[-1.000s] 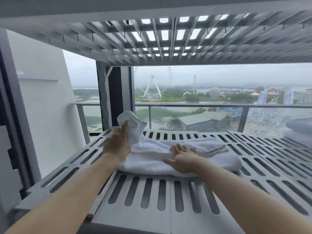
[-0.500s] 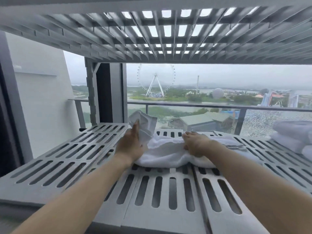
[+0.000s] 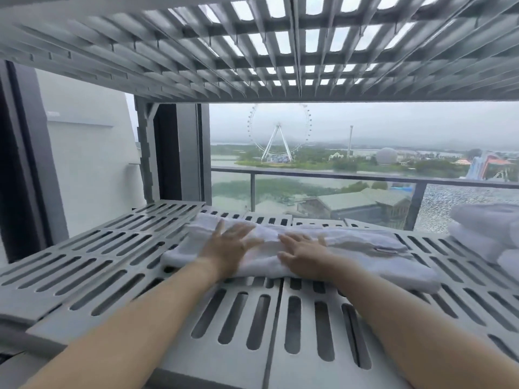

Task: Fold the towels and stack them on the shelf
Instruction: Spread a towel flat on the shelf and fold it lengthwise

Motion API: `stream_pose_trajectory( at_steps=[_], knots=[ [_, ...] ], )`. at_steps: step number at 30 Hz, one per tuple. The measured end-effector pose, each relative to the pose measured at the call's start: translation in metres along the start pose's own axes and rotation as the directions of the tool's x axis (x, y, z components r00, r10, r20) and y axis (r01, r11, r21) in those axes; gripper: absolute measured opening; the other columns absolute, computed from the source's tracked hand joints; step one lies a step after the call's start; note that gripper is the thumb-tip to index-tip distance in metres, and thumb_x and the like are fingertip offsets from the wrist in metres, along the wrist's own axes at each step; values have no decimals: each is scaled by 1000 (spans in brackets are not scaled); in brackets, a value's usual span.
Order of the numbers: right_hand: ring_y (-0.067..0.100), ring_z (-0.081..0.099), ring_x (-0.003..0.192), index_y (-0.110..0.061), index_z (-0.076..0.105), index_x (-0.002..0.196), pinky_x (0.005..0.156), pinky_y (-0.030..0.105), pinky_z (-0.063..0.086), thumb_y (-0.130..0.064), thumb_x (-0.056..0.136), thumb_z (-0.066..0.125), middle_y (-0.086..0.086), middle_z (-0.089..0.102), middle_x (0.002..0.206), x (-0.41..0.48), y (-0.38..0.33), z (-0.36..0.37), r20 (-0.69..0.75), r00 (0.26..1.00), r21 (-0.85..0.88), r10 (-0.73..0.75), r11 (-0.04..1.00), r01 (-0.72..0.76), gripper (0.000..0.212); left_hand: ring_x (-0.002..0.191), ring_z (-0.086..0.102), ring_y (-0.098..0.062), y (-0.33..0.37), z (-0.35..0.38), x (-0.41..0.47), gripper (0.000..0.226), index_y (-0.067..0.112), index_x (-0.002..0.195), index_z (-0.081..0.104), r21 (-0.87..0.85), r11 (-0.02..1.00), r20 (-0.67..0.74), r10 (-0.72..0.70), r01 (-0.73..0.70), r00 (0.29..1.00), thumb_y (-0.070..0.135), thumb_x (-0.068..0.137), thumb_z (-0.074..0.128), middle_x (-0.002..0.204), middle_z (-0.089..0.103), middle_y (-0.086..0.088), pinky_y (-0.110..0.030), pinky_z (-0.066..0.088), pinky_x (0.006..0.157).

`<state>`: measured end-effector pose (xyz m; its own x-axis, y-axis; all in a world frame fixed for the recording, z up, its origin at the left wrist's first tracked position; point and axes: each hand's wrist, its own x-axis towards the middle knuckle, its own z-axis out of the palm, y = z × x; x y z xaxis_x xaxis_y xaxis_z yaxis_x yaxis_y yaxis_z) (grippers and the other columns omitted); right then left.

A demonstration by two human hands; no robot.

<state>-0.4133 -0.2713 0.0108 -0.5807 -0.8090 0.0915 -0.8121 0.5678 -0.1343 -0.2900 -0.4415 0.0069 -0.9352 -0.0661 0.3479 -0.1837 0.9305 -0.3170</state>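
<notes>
- The towel end that the left hand [image 3: 230, 245] held raised half a second ago now lies flat on the towel [image 3: 365, 248].
- Left hand: no longer pinching. Its fingers are straight and spread, with the palm pressed on the towel's left part.
- Right hand [image 3: 303, 254]: fingers straight, palm down on the towel's middle, just beside the left hand.
- The towel lies as a long folded strip across the slotted shelf [image 3: 134, 265].
- The stacked towels [image 3: 488, 234] sit at the shelf's right edge, apart from the strip.

Left hand [image 3: 229, 245] is blurred. Towel stack [image 3: 486, 234] is cut by the right edge. Towel [image 3: 365, 248] is partly covered by right hand [image 3: 306, 255].
</notes>
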Motion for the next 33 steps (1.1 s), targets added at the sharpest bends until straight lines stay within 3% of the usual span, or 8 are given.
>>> stream_pose_trajectory(
  at_steps=[3, 13, 16, 18, 20, 22, 26, 33],
  knots=[
    [18, -4, 144, -31, 3, 147, 109, 54, -11, -60, 92, 21, -6, 0, 157, 3, 7, 8, 29, 999, -59, -19, 998, 21, 64, 142, 17, -16, 2, 3, 5, 61, 48, 142, 16, -222, 975, 160, 2, 33, 987, 13, 97, 37, 156, 14, 8, -46, 20, 115],
    [16, -4, 144, -35, 6, 147, 111, 52, -9, -61, 91, 23, -10, 1, 157, 1, 4, 6, 65, 997, -42, -45, 998, 48, 63, 142, 14, -16, -20, 16, -4, 47, 50, 142, 11, -314, 931, 267, -104, 188, 958, 47, 96, 24, 155, 19, 6, -44, 7, 115],
    [14, 22, 139, -37, 37, 138, 114, 45, 12, -46, 95, 33, -11, 31, 150, -1, 2, 4, -84, 996, 258, -27, 965, 48, 43, 138, 24, -20, -26, 9, -2, 51, 43, 140, 22, -268, 937, 274, -148, 223, 950, 43, 91, 34, 151, 26, 4, -48, 21, 112],
    [16, 43, 128, -29, 52, 126, 104, 30, 31, -21, 96, 42, -6, 51, 136, -4, 5, 0, -218, 971, 527, 98, 849, 32, 33, 131, 35, -21, -23, 4, 2, 47, 40, 134, 33, -282, 929, 269, -162, 239, 949, 40, 87, 41, 144, 35, 4, -47, 32, 105],
    [15, 50, 120, -21, 53, 125, 98, 23, 36, -7, 89, 47, -1, 56, 130, -9, 13, -4, -290, 948, 446, 132, 895, 12, 40, 117, 46, -19, -17, 0, 9, 39, 36, 126, 41, -283, 934, 209, -163, 219, 964, 40, 87, 44, 134, 45, 3, -40, 42, 91],
    [17, 51, 118, -18, 53, 126, 100, 24, 36, -12, 85, 54, 1, 56, 130, -13, 20, -5, -294, 945, 329, 144, 944, -42, 41, 105, 51, -16, -13, -1, 18, 35, 30, 121, 45, -299, 939, 85, -149, 168, 985, 39, 87, 48, 126, 51, 3, -33, 43, 78],
    [21, 55, 114, -18, 60, 117, 98, 31, 41, -25, 85, 60, 0, 60, 124, -14, 30, -5, -372, 915, 213, 157, 974, -81, 32, 97, 62, -17, -4, 8, 36, 30, 27, 118, 56, -398, 917, -190, -86, 3, 978, 22, 89, 54, 117, 63, 4, -30, 50, 77],
    [31, 62, 89, -12, 65, 103, 65, 29, 37, -20, 96, 44, 12, 69, 96, -17, 50, -12, -677, 672, 211, 299, 954, -211, 23, 75, 67, -25, -11, 16, 60, 22, 21, 110, 63, -496, 868, -436, -237, -12, 868, 17, 96, 48, 98, 71, -5, -31, 51, 61]
  ],
)
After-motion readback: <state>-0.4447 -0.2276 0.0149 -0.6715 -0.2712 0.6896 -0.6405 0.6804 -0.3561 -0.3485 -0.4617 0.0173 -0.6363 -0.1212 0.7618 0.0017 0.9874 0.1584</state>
